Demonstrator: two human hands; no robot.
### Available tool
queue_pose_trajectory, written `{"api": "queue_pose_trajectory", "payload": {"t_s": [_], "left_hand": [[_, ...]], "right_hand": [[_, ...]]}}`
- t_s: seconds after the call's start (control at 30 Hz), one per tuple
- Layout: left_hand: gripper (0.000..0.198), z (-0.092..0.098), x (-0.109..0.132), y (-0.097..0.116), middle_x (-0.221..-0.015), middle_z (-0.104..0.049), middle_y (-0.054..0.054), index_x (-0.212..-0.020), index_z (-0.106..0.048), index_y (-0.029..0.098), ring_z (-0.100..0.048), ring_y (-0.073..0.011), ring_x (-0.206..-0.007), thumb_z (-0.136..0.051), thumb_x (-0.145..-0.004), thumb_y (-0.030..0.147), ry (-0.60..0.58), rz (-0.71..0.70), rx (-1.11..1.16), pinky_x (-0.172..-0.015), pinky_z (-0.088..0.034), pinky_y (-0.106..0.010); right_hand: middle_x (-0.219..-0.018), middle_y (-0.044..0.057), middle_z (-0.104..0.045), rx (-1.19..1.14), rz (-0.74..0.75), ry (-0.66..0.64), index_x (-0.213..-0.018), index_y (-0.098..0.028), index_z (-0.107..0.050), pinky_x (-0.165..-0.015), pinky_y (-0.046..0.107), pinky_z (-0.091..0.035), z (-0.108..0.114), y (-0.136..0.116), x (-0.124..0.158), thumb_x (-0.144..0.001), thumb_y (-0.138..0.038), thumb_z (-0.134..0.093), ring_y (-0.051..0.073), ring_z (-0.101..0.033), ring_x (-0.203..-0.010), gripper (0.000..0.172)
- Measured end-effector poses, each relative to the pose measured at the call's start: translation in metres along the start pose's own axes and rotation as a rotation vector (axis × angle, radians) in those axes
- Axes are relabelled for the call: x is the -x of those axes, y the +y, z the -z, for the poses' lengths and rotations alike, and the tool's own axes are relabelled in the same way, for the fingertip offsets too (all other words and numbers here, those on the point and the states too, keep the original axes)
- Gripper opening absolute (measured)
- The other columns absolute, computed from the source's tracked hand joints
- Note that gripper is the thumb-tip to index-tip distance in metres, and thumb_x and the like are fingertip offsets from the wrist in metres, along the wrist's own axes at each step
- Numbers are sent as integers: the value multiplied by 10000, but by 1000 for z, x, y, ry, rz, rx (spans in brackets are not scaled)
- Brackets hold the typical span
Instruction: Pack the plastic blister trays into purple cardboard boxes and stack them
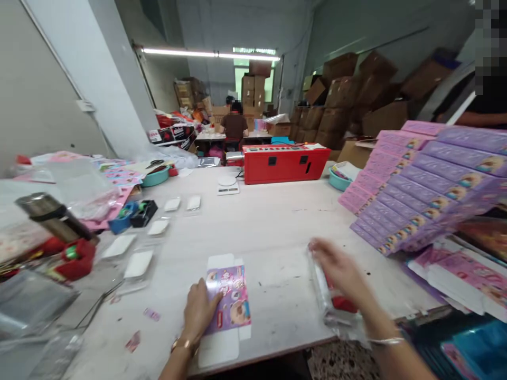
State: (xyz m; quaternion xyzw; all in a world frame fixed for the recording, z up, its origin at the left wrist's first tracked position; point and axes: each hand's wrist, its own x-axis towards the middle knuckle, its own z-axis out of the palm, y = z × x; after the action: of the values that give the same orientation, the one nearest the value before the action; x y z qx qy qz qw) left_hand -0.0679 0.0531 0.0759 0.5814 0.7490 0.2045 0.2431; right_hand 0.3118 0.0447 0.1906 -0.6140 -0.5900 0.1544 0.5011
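Under my left hand (199, 306) lies a flat, unfolded printed carton (232, 295), purple and pink with white flaps. My left thumb rests on its printed face and the fingers are closed at its left edge. My right hand (336, 266) is smeared by motion over a clear plastic packet (320, 287) near the table's front edge. Its fingertips are at the packet's far end, but whether they grip it is unclear. A red object (344, 303) shows beneath this hand, partly hidden.
Stacked purple and pink boxes (420, 195) lean at the right. Several white packets (138, 264), tape dispensers (143, 212) and a steel flask (55, 214) lie at the left. A small scale (227, 184) and a red machine (285, 164) stand farther back. Other people are beyond and at right.
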Motion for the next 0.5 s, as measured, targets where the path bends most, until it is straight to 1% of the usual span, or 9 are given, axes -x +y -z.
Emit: {"api": "queue_pose_trajectory", "payload": {"t_s": [0.03,0.07,0.1,0.13,0.2,0.27,0.37,0.43,0.5], "left_hand": [[368,-2,-1,-2,-1053,-644,-154,-1048,-603,161,-620,-374,-1095,-629,-820,449,-3,8,30,-952,-506,-498],[403,-3,-2,-2,-1067,-644,-166,-1057,-602,158,-616,-384,-1116,-604,-823,486,-4,9,65,-973,-496,-503],[443,-5,-3,-2,-1082,-646,-179,-1072,-601,149,-613,-390,-1139,-603,-812,509,-7,9,107,-995,-486,-504],[492,-8,-5,-2,-1110,-650,-192,-1102,-598,138,-609,-393,-1168,-616,-795,523,-11,10,155,-1015,-480,-499],[602,-12,-7,-4,-1210,-645,-222,-1197,-571,112,-594,-384,-1239,-661,-762,518,-19,23,264,-1050,-474,-480],[711,-16,-9,-8,-1327,-609,-255,-1307,-510,86,-595,-361,-1272,-692,-757,498,-25,57,386,-1060,-483,-451],[797,-22,-12,-12,-1437,-539,-283,-1408,-420,83,-631,-327,-1238,-711,-788,490,-28,132,574,-1019,-521,-416],[820,-24,-12,-14,-1470,-510,-280,-1411,-411,116,-633,-323,-1239,-739,-784,531,-26,180,692,-985,-541,-408],[805,-22,-10,-15,-1450,-527,-258,-1348,-458,159,-612,-328,-1270,-776,-748,590,-19,208,805,-968,-545,-406]], "right_hand": [[-890,95,-775,14,-60,-131,-1039,-233,-733,-681,396,-561,-45,-2,29,-813,-548,-723,261,-721,-747,387],[-876,82,-774,64,-151,-234,-1016,-221,-737,-690,377,-551,-87,-5,52,-746,-477,-796,262,-720,-752,376],[-883,87,-771,115,-234,-300,-965,-207,-737,-734,365,-541,-125,-8,70,-721,-413,-817,269,-724,-805,329],[-889,100,-766,135,-276,-327,-909,-195,-734,-766,361,-532,-157,-12,82,-736,-381,-804,283,-726,-857,264],[-964,125,-758,170,-355,-330,-880,-186,-722,-838,357,-510,-203,-20,91,-788,-355,-753,304,-709,-984,194],[-1009,139,-747,167,-405,-310,-861,-183,-720,-893,358,-491,-228,-27,90,-825,-358,-714,314,-685,-1062,178],[-1008,141,-742,109,-443,-289,-803,-183,-728,-961,368,-477,-241,-29,88,-805,-377,-733,325,-669,-1096,194],[-1156,168,-723,56,-465,-241,-936,-175,-751,-1042,393,-449,-240,-25,87,-790,-401,-744,349,-616,-1215,270],[-1328,213,-651,-8,-502,-182,-1166,-147,-711,-1098,432,-423,-236,-19,85,-800,-444,-727,374,-538,-1338,472]]}}
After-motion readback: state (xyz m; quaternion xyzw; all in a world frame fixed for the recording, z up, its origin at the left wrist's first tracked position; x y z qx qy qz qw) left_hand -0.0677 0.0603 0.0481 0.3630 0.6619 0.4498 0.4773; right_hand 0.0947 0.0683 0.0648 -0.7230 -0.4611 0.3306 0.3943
